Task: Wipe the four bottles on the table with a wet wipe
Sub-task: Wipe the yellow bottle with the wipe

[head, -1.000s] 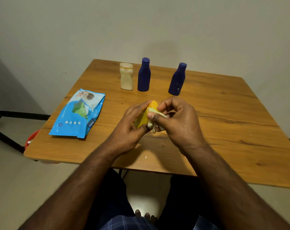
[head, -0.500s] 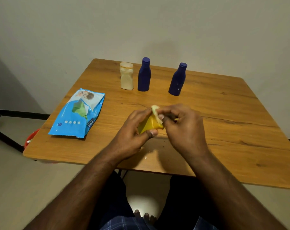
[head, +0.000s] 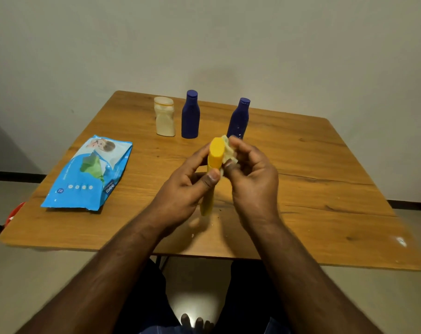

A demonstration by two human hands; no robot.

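**Yellow bottle held upright in the left hand, wipe pressed to its cap by the right**

A wooden table (head: 313, 179) fills the middle of the view, set against a plain wall. On its left part lies a blue pack of wet wipes (head: 89, 174), flat, well apart from the hands. Along the far edge stand three bottles in a row: a cream bottle (head: 165, 116) on the left, a dark blue bottle (head: 190, 115) just beside it, and a second dark blue bottle (head: 239, 119) further right, its base hidden behind the raised fingers.

Above the near half of the table, the left hand (head: 183, 186) is wrapped around the yellow bottle (head: 213, 174), which stands roughly upright with its cap end toward the camera. The thumb presses across the front of the body below the cap, and the other fingers curl round the far side; the lower end of the bottle pokes out beneath the palm, clear of the tabletop.

The right hand (head: 253, 179) is closed on a crumpled pale wet wipe (head: 228, 151), pinched between thumb and fingertips. The wipe touches the right side of the yellow cap, sitting between the cap and the right fingers.
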